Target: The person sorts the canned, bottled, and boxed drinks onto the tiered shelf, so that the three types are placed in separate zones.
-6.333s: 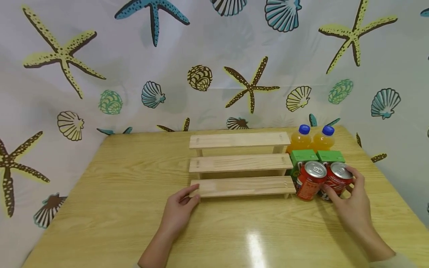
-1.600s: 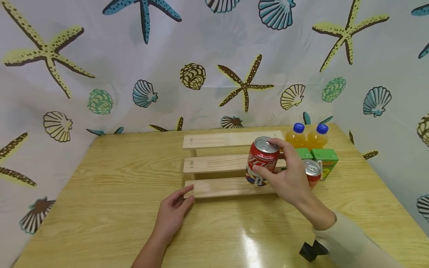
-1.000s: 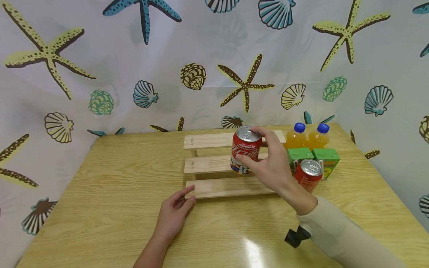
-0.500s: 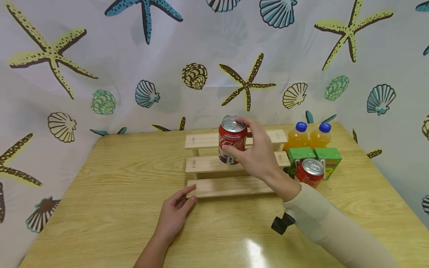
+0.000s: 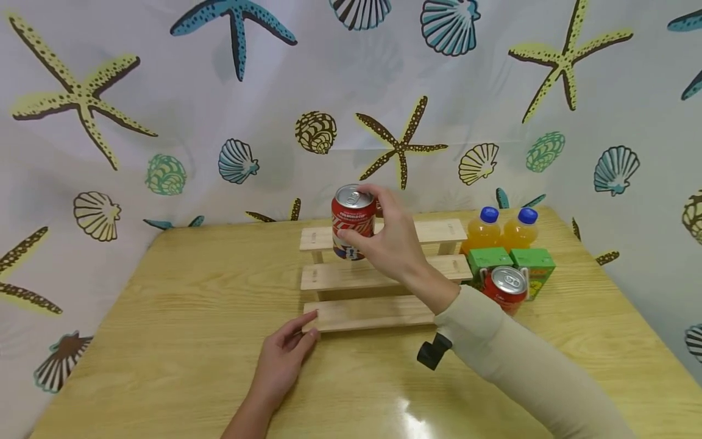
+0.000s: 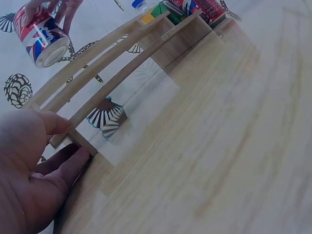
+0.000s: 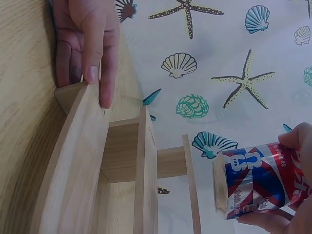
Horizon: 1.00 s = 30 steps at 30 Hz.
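Note:
My right hand [image 5: 393,244] holds a red soda can [image 5: 351,213] upright above the left part of a three-tier wooden step rack [image 5: 373,314], thumb on its front and fingers round its far side and top rim. In the right wrist view the can's bare silver bottom edge [image 7: 221,185] shows, apart from the rack's top board. My left hand [image 5: 281,361] grips the left end of the lowest board. In the left wrist view, its fingers [image 6: 57,123] lie at that board's end and leg.
Right of the rack stand another red soda can [image 5: 506,289], green drink cartons [image 5: 490,257] with straws, and orange juice bottles [image 5: 520,233] with blue caps. A patterned cloth [image 5: 263,110] hangs behind the wooden table [image 5: 181,329].
My right hand took the outer can from beside the rack, lifted it and carried it left and back, up to the top board. My left hand has stayed at the rack's left end.

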Each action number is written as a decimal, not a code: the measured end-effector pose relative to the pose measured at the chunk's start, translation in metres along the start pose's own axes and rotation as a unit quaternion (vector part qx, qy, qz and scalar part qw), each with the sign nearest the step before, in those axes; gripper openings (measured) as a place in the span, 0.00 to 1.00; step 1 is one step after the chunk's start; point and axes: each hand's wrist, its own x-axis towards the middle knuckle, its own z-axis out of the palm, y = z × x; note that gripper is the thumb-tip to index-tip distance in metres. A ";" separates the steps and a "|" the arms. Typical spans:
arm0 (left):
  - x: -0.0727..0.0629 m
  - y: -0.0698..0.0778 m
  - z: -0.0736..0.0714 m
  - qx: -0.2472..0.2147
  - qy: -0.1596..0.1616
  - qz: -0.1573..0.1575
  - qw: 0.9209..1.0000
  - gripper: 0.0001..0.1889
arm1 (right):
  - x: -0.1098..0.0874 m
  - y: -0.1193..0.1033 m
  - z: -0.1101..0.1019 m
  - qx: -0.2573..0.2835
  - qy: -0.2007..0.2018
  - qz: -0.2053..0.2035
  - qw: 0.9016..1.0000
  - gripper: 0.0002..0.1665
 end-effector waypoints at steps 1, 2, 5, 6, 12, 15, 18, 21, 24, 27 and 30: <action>0.000 -0.001 0.001 -0.006 -0.001 -0.002 1.000 0.20 | 0.001 0.000 0.002 0.000 -0.002 0.001 1.000 0.40; -0.001 -0.001 0.001 -0.012 -0.004 -0.005 1.000 0.20 | 0.003 0.001 0.003 -0.001 -0.004 0.003 1.000 0.40; -0.002 -0.002 0.002 -0.022 -0.007 -0.009 1.000 0.20 | 0.005 0.002 0.006 -0.006 -0.011 0.010 1.000 0.40; -0.002 -0.002 0.002 -0.023 -0.006 -0.011 1.000 0.20 | 0.006 0.002 0.007 -0.010 -0.012 0.013 1.000 0.40; -0.001 -0.001 0.000 -0.017 -0.007 -0.005 1.000 0.20 | 0.014 0.005 0.012 -0.013 -0.005 0.024 1.000 0.40; -0.001 0.000 -0.001 -0.016 -0.007 -0.005 1.000 0.20 | 0.019 0.007 0.016 -0.009 -0.004 0.032 0.999 0.40; 0.001 0.001 -0.003 -0.017 -0.006 -0.005 1.000 0.20 | 0.025 0.009 0.021 -0.005 -0.006 0.035 0.999 0.40; 0.002 0.002 -0.003 -0.019 -0.005 -0.002 1.000 0.20 | 0.030 0.010 0.025 -0.003 -0.007 0.039 0.999 0.39; 0.002 0.002 -0.001 -0.022 -0.005 0.002 1.000 0.20 | 0.032 0.012 0.029 -0.003 -0.006 0.048 0.999 0.39; 0.001 0.001 0.000 -0.025 -0.003 -0.001 1.000 0.20 | 0.033 0.014 0.032 -0.008 -0.008 0.053 0.999 0.39; 0.001 0.000 0.000 -0.025 0.000 0.001 1.000 0.20 | 0.035 0.015 0.035 -0.016 -0.010 0.048 0.999 0.39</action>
